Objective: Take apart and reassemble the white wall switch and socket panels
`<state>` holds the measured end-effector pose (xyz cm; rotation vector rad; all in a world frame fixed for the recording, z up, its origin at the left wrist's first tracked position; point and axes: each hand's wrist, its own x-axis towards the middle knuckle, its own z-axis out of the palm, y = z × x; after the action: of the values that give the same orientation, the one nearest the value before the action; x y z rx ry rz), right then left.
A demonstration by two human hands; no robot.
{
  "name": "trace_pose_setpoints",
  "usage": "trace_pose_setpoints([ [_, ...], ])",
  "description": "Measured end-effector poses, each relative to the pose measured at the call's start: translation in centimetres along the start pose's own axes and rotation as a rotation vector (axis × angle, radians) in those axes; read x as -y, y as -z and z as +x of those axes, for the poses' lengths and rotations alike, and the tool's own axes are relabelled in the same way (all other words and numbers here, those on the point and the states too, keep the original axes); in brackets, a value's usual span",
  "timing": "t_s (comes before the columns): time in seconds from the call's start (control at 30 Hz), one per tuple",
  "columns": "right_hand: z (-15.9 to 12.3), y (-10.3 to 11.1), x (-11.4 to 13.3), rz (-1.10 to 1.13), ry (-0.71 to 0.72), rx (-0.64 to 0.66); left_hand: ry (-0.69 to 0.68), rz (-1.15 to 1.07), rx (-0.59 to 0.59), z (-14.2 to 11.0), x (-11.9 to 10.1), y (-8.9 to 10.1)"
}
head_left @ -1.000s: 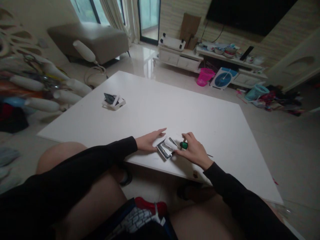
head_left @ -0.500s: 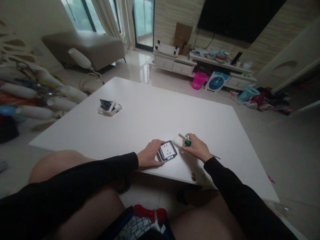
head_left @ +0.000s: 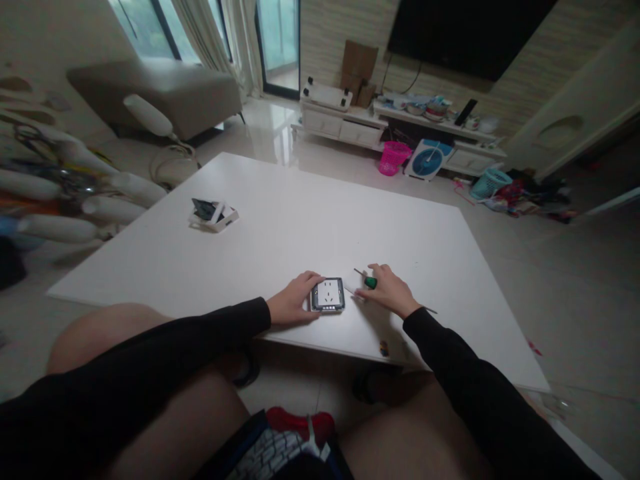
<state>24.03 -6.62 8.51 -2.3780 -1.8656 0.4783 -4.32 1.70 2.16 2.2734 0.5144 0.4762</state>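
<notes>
On the white table, a wall socket [head_left: 329, 293] with a white face and dark surrounding frame lies face up. My left hand [head_left: 296, 299] grips it from the left, thumb at the near edge and fingers at the far edge. To its right, my right hand [head_left: 391, 292] holds a screwdriver [head_left: 371, 282] with a green handle, its thin shaft pointing away to the left. Under those fingers sits a white cover plate [head_left: 353, 284], tilted; I cannot tell how firmly it is held. A thin dark rod [head_left: 430, 310] shows beside my right wrist.
A small yellow-and-dark object [head_left: 384, 348] lies at the near edge of the table [head_left: 300, 220]. Toward the far left stands an open white box [head_left: 223, 220] with dark pieces in it. Past the table are a pink basket [head_left: 394, 159] and a boxed fan [head_left: 427, 160].
The socket has turned to sit squarer to me. My right hand has lowered the cover plate toward the table, and the screwdriver's shaft now shows. The whole view has shifted slightly.
</notes>
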Motion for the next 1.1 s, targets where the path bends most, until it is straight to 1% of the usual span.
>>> trace_pose_setpoints([
  [0.07,0.3,0.9,-0.4,0.183,0.019,-0.131,-0.02,-0.014,0.012,0.2,-0.1,0.2],
  [0.1,0.4,1.4,-0.5,0.309,0.023,-0.193,-0.024,-0.021,0.016,0.3,-0.1,0.3],
  [0.13,0.4,1.9,-0.7,0.462,0.021,-0.226,-0.024,-0.027,0.018,0.4,-0.1,0.4],
  [0.23,-0.1,2.8,-0.6,0.953,-0.009,-0.224,-0.013,-0.035,0.021,0.4,-0.2,0.6],
  [0.27,-0.5,3.0,-0.4,1.068,-0.011,-0.225,-0.009,-0.036,0.023,0.3,-0.2,0.7],
  [0.33,-1.2,3.1,0.2,1.178,0.023,-0.274,-0.006,-0.038,0.021,0.3,-0.2,0.8],
  [0.47,-2.4,3.2,1.6,1.185,0.174,-0.461,-0.018,-0.046,0.022,0.3,0.0,0.9],
  [0.53,-2.8,3.3,2.1,1.183,0.229,-0.503,-0.021,-0.041,0.033,0.3,0.1,0.9],
  [0.87,-4.0,2.2,4.0,1.202,0.333,-0.52,-0.049,-0.002,0.056,0.3,0.6,1.0],
  [1.1,-4.0,2.1,3.9,1.134,0.338,-0.488,-0.054,-0.003,0.062,0.4,0.4,1.1],
])
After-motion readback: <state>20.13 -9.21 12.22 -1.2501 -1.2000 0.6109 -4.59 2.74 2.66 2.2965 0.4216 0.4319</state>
